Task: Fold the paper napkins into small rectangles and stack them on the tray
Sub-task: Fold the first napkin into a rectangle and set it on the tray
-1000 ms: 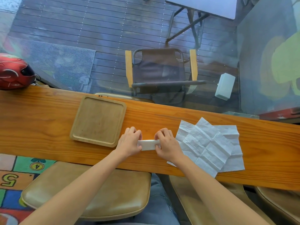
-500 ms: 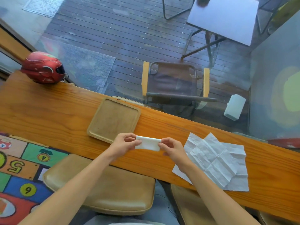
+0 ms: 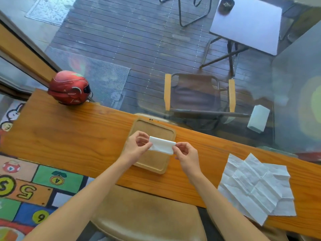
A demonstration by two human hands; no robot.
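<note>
The left hand [image 3: 134, 146] and the right hand [image 3: 186, 155] each pinch one end of a folded napkin [image 3: 161, 145] between thumb and curled fingers, and hold it in the air above the wooden tray [image 3: 156, 164]. The tray shows no napkins on it, so I judge this is the first rectangle, at the placing step. The next move calls for lowering it flat inside the raised rim and letting both ends go together, so the folds do not spring open. The unfolded napkins [image 3: 257, 186] lie well apart on the right of the wooden counter [image 3: 69, 136], some hanging over its near edge. The red helmet [image 3: 69, 87] stands far left, out of the way.
</note>
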